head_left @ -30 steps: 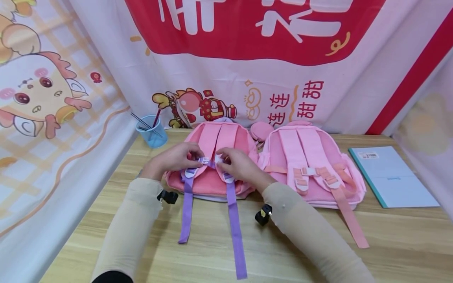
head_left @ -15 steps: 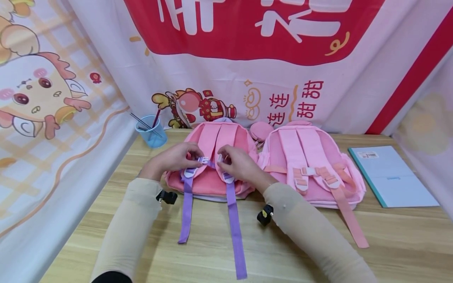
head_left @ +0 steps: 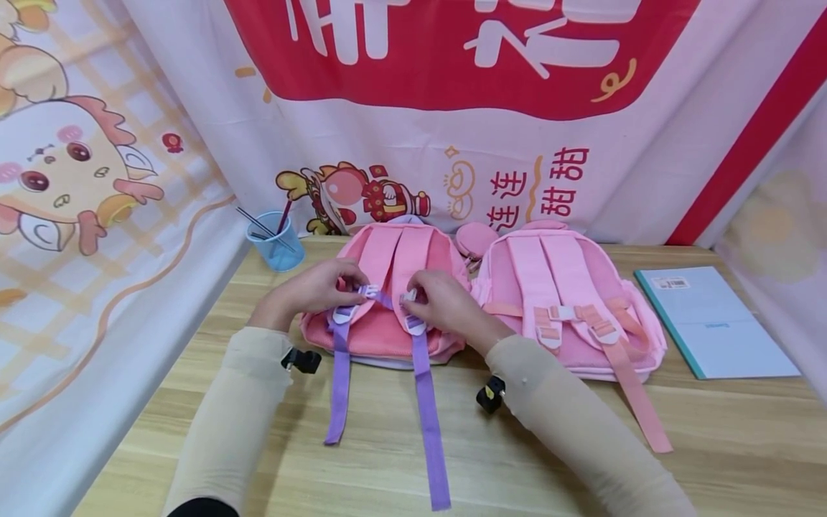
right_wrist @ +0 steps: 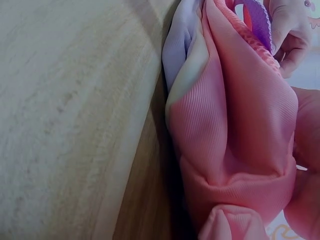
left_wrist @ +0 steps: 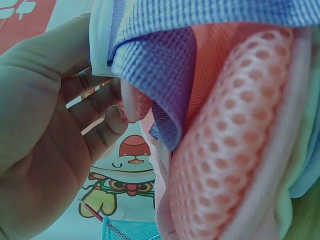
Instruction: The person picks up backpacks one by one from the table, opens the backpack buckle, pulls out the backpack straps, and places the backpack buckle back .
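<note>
A coral-pink backpack (head_left: 381, 341) lies straps up on the table, purple webbing tails (head_left: 428, 424) hanging toward the near edge. My left hand (head_left: 316, 287) pinches one white buckle half (head_left: 368, 291) on the chest strap. At the other strap, my right hand (head_left: 446, 301) pinches the white mating half (head_left: 410, 295). The two halves are apart, with purple webbing (head_left: 385, 299) showing between them. Up close in the left wrist view, a white plastic piece (left_wrist: 101, 40) sits at the fingers, with purple webbing (left_wrist: 155, 70) looped through. The backpack's pink side (right_wrist: 250, 135) fills the right wrist view.
Close on the right lies a lighter pink backpack (head_left: 517, 269), its orange-pink strap (head_left: 636, 402) trailing forward. A round pink pouch (head_left: 477, 240) sits behind, between the bags. Left of them stands a blue mesh pen cup (head_left: 281, 253); a pale blue notebook (head_left: 723, 330) is far right.
My right hand has shifted slightly right and down with its buckle half, widening the gap to the left half. The left hand has barely moved.
</note>
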`<state>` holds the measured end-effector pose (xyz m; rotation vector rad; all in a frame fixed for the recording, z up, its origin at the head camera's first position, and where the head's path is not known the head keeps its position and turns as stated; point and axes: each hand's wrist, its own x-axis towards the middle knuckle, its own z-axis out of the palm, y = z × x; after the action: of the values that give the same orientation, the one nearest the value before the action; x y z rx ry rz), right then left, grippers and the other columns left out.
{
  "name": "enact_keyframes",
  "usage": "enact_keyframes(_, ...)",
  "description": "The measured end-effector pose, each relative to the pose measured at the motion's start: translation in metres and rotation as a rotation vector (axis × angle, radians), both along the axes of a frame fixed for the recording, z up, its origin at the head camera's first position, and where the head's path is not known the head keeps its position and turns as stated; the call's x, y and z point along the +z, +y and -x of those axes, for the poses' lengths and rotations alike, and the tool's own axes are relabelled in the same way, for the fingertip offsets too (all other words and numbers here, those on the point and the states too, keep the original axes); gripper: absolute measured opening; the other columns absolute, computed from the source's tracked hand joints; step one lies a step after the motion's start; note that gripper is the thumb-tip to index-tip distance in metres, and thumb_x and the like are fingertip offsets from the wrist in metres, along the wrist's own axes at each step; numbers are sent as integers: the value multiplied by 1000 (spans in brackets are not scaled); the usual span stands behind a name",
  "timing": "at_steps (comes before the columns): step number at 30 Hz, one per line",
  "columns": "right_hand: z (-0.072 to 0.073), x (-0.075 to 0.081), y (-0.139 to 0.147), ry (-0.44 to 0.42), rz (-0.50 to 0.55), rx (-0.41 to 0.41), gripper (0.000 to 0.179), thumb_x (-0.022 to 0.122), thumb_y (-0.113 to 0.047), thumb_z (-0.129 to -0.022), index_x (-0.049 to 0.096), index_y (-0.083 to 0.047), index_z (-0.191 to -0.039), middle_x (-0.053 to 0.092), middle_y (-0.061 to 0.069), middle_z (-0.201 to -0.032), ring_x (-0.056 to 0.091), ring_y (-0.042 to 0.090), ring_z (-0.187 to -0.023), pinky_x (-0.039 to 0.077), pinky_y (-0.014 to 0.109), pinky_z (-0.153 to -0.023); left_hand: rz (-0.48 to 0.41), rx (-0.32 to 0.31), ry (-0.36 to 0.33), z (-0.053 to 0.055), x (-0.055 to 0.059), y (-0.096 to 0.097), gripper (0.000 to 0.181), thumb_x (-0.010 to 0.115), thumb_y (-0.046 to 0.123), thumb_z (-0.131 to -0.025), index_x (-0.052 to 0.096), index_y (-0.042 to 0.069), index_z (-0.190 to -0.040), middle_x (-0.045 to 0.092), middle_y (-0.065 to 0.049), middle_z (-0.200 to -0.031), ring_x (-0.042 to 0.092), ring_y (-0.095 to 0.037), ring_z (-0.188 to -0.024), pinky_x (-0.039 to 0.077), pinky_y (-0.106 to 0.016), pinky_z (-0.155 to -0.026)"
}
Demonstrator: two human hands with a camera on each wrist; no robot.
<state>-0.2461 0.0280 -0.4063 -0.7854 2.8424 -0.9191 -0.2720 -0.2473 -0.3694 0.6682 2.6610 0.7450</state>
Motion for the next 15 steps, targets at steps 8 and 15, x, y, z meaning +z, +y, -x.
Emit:
enact_keyframes(8, 0, -1, 2, 4, -81, 14, 26, 80, -32, -99, 77, -10, -113, 70, 3, -103, 59, 22, -101, 51, 39, -98, -1, 9, 3, 1, -2, -2, 19, 80, 23, -100, 79, 21, -119, 69, -1, -116, 62, -23, -103, 55, -37, -91)
enact_keyframes(15, 0, -2, 2, -41, -114, 28, 26, 77, -32, -102, 81, -11, -118, 69, 3, -111, 57, 21, -106, 50, 38, -101, -11, 1, 6, 0, -2, 1, 18, 81, 23, -100, 79, 21, -117, 70, 0, -118, 62, -22, -106, 55, -38, -96)
